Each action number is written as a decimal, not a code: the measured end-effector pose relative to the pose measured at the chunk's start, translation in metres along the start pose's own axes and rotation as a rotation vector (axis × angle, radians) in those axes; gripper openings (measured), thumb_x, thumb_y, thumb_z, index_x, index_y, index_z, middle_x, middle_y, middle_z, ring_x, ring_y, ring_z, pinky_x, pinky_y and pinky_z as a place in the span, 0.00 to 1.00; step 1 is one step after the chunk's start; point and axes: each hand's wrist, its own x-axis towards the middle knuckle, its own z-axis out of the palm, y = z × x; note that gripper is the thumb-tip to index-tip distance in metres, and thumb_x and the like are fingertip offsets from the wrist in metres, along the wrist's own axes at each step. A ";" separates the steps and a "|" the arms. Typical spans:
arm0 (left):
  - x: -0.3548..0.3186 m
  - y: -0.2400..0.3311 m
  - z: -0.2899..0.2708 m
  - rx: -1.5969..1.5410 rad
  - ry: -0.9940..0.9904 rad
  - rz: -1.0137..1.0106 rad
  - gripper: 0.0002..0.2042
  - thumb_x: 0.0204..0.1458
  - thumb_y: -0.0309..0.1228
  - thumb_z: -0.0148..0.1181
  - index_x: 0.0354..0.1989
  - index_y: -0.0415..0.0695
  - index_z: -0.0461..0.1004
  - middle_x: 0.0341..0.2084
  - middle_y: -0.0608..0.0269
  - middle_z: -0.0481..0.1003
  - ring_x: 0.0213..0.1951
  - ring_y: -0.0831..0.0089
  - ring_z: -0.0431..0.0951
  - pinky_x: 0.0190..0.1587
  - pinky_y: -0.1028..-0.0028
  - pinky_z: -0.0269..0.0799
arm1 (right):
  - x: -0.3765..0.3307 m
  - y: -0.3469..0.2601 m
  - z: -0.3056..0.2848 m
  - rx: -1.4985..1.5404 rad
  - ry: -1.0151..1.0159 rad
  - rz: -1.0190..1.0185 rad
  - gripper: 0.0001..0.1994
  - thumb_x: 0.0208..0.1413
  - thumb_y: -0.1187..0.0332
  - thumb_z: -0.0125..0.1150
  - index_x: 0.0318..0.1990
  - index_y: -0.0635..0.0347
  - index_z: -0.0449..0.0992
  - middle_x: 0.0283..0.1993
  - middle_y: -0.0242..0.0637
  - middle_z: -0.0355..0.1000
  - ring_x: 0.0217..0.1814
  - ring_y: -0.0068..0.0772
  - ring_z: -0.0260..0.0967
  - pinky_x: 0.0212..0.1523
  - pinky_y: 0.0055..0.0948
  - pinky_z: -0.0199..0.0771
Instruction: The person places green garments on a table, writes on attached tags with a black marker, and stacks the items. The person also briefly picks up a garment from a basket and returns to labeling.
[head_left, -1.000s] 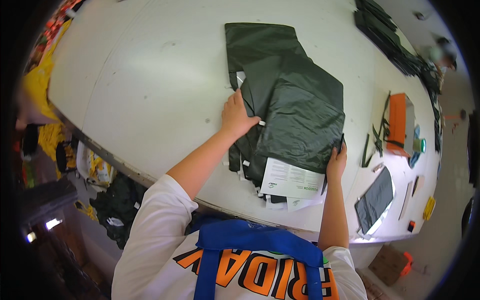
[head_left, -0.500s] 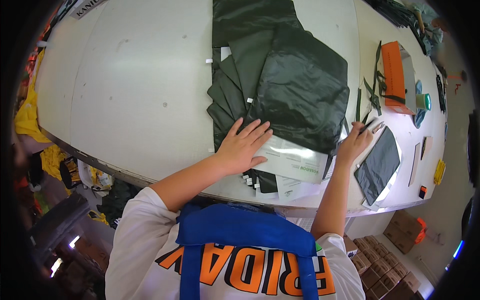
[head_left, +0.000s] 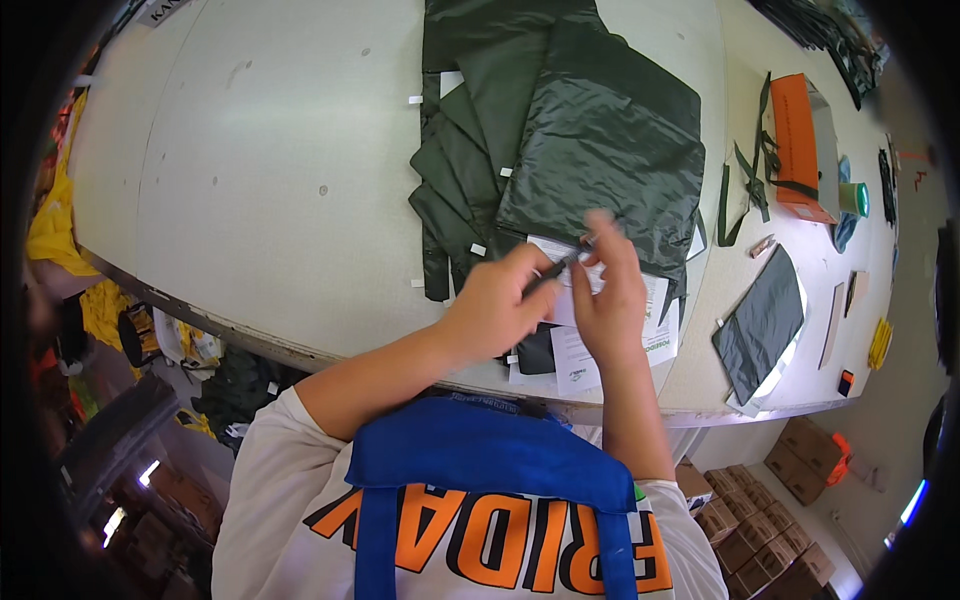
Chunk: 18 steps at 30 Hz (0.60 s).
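Above the near edge of the fabric stack, my two hands meet at a slim dark pen-like thing (head_left: 552, 276). My left hand (head_left: 490, 305) is closed on it, thumb and fingers pinching. My right hand (head_left: 612, 300) closes at its far end; the fingertips there are smeared by motion. Beneath lies a dark green, wrinkled fabric piece (head_left: 610, 150), topmost of several overlapping green fabric pieces (head_left: 450, 170) with small white tags. White printed sheets (head_left: 575, 362) stick out below the stack, partly covered by my hands.
An orange open box (head_left: 800, 150) stands at the right beside dark green straps (head_left: 740, 200) and a green-topped roll (head_left: 853, 198). Another folded green fabric piece (head_left: 760, 325) lies over white sheets near the right edge. Brown cartons (head_left: 760, 520) are stacked on the floor below.
My right hand has come left from the table's right side, bringing the pen-like thing to my left hand. My left hand has lifted off the fabric and closed. The top piece has shifted slightly.
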 end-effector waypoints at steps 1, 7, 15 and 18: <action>-0.004 -0.002 -0.002 0.025 -0.109 0.120 0.14 0.53 0.30 0.61 0.44 0.40 0.66 0.25 0.64 0.75 0.24 0.83 0.71 0.26 0.80 0.67 | -0.002 0.003 0.000 0.010 -0.026 0.022 0.20 0.49 0.79 0.60 0.53 0.61 0.71 0.34 0.39 0.71 0.29 0.34 0.68 0.32 0.29 0.69; 0.008 -0.004 -0.024 0.372 0.147 0.565 0.20 0.44 0.32 0.68 0.44 0.41 0.69 0.33 0.59 0.70 0.28 0.67 0.69 0.29 0.70 0.66 | -0.002 -0.002 -0.004 0.839 -0.152 0.189 0.14 0.61 0.63 0.53 0.42 0.66 0.77 0.30 0.35 0.71 0.31 0.23 0.63 0.33 0.21 0.62; 0.000 -0.001 -0.039 0.504 0.032 0.494 0.10 0.50 0.36 0.61 0.25 0.42 0.71 0.16 0.58 0.68 0.21 0.57 0.71 0.24 0.64 0.64 | -0.001 -0.019 0.016 1.092 0.037 0.488 0.20 0.65 0.58 0.47 0.30 0.67 0.75 0.24 0.31 0.68 0.22 0.15 0.58 0.25 0.17 0.55; 0.000 0.000 -0.048 0.452 0.032 0.482 0.11 0.51 0.35 0.61 0.24 0.42 0.71 0.16 0.58 0.68 0.20 0.59 0.71 0.23 0.66 0.64 | 0.006 -0.020 0.024 0.668 0.136 0.340 0.20 0.66 0.58 0.46 0.28 0.65 0.71 0.21 0.30 0.65 0.21 0.16 0.56 0.25 0.17 0.54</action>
